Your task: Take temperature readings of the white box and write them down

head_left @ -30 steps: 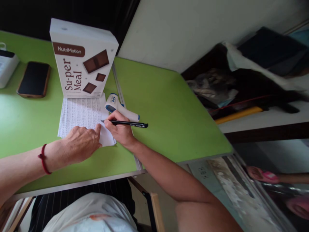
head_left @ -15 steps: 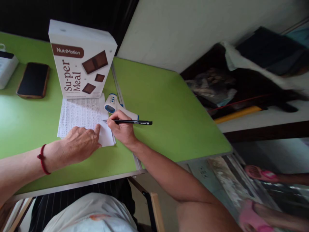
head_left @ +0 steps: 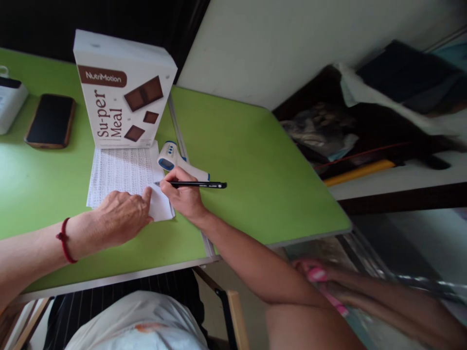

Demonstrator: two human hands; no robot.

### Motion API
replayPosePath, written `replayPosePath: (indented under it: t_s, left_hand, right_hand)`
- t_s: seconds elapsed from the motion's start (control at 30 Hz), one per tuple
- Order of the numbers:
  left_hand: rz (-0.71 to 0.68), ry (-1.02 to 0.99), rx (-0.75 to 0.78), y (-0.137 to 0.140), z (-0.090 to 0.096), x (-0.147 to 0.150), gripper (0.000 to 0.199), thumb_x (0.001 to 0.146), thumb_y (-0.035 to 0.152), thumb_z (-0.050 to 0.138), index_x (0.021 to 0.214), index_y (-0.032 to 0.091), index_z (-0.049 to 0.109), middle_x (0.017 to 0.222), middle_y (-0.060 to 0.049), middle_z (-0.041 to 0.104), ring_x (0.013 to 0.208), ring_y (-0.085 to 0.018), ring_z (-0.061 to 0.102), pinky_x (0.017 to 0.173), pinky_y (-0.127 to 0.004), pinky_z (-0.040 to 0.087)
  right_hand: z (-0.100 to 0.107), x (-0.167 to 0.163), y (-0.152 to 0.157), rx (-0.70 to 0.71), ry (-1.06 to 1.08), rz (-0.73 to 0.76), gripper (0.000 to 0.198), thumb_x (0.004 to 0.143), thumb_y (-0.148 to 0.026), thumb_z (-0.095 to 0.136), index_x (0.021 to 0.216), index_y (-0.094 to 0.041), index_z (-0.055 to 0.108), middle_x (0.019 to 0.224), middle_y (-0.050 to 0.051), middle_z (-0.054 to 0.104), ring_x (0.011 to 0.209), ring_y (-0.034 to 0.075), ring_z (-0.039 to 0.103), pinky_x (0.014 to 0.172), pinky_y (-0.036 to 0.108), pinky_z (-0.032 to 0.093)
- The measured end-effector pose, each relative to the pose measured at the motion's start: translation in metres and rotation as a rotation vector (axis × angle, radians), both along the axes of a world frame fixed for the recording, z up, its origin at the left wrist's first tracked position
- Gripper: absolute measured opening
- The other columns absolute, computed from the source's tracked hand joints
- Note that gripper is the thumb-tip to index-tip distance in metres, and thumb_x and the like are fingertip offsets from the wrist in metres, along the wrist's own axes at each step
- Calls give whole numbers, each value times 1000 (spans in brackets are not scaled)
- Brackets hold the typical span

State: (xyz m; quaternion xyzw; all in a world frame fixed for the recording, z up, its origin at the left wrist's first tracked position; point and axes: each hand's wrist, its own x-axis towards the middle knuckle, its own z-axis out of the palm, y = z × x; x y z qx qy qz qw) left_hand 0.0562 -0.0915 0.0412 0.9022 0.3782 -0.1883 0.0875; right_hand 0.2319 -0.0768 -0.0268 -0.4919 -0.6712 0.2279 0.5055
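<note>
My right hand [head_left: 183, 194] grips a black pen [head_left: 204, 184], its tip at the right part of the top sheet. The sheets of paper [head_left: 120, 170] lie stacked on the green table, covered in dense rows of handwriting with a blank strip at the right. My left hand [head_left: 122, 216] rests on the lower part of the stack, thumb and fingers apart and holding nothing. Just beyond my right hand lies a white and blue infrared thermometer [head_left: 170, 155]. Behind the paper stands a white box [head_left: 124, 92] marked "NutriMotion Su-per Meal".
A dark phone [head_left: 50, 120] lies on the green table [head_left: 251, 170] at the left, beside a white device [head_left: 10, 104]. Another person's legs and pink footwear [head_left: 317, 274] show below the table's right end. A cluttered shelf [head_left: 328, 126] stands at the right.
The pen and my right hand have shifted very slightly left. My left hand has stayed put. At the lower right, the other person's feet have moved left, toward the table.
</note>
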Motion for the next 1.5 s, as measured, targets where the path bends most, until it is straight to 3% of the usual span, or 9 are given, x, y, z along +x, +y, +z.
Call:
replayPosePath:
  t_s: [0.23, 0.87, 1.17, 1.27, 1.4, 1.5]
  left_hand:
    - [9, -10, -20, 0, 3, 2, 51, 102, 35, 44, 142, 4, 37, 97, -17, 74, 85, -33, 72, 62, -37, 49]
    - [23, -15, -15, 0, 2, 2, 52, 102, 35, 44, 142, 4, 37, 97, -18, 74, 86, -33, 73, 64, -38, 51]
    - [-4, -13, 9, 2, -4, 0, 52, 101, 36, 45, 142, 4, 36, 98, -18, 73, 83, -34, 72, 60, -37, 47]
    - [-42, -52, 82, -2, -12, -4, 49, 102, 34, 45, 140, 4, 39, 92, -16, 73, 77, -30, 72, 56, -34, 45]
    - [-199, -157, 321, -19, -19, -11, 36, 96, 8, 43, 132, 6, 50, 81, -10, 68, 71, -24, 70, 54, -32, 42]
    - [-316, -227, 429, -30, -20, -10, 32, 87, -2, 44, 110, 9, 62, 71, -6, 63, 60, -20, 65, 47, -31, 35]
  right_hand:
    - [0, 0, -1, 21, 15, -51, 17, 79, -27, 56, 65, -24, 48, 55, -6, 52, 53, 11, 47, 52, 25, 43]
    - [-3, 0, 0, 22, 13, 20, 17, 81, -24, 58, 67, -23, 47, 58, -6, 51, 52, 10, 47, 52, 24, 43]
    - [3, 3, -1, 84, 16, -102, 10, 81, -25, 59, 73, -22, 53, 61, -7, 54, 54, 10, 51, 54, 24, 46]
    - [13, 6, -4, 121, -58, -137, 3, 82, -22, 60, 82, -22, 58, 68, -6, 59, 58, 10, 55, 58, 24, 50]
    - [29, 11, -10, 306, -237, -90, 5, 89, -23, 60, 92, -22, 63, 92, 4, 64, 86, 16, 64, 79, 33, 56]
    - [35, 13, -14, 419, -351, -55, 11, 94, -20, 54, 99, -21, 63, 100, 8, 65, 97, 19, 64, 87, 38, 54]
